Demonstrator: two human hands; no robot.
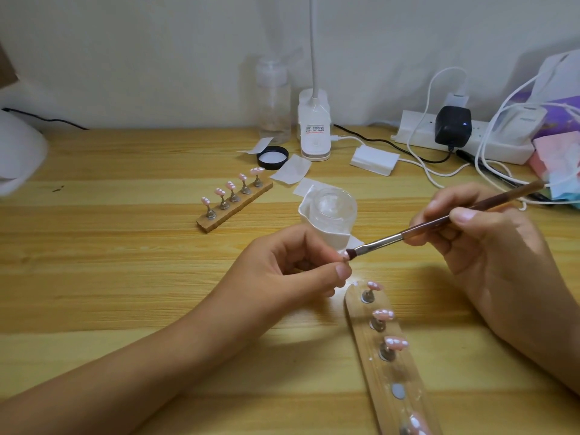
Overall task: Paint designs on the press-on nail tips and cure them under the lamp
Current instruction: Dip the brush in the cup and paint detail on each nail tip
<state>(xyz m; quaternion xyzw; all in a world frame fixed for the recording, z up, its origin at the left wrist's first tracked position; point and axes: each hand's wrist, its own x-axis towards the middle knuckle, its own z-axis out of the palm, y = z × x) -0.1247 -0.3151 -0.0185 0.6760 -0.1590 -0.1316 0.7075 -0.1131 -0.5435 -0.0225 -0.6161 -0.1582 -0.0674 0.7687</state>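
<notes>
My left hand (295, 271) pinches a small pink nail tip (345, 255) on its stand between thumb and fingers, above the table. My right hand (489, 246) grips a brown-handled brush (439, 222), and its bristles touch the nail tip. Below the hands lies a wooden holder strip (405, 387) with several pink nail tips, white-dotted, on metal stands and one bare magnet spot. A second wooden holder (235, 204) with several pink tips lies further back on the left. The white curing lamp (18, 152) shows partly at the left edge.
A clear glass jar (334, 210) on white paper stands just behind my hands. Further back are a black lid (272, 157), paper wipes, a clear bottle (272, 98), a white desk lamp base (314, 127), a power strip (455, 136) with cables, and a white box (373, 159).
</notes>
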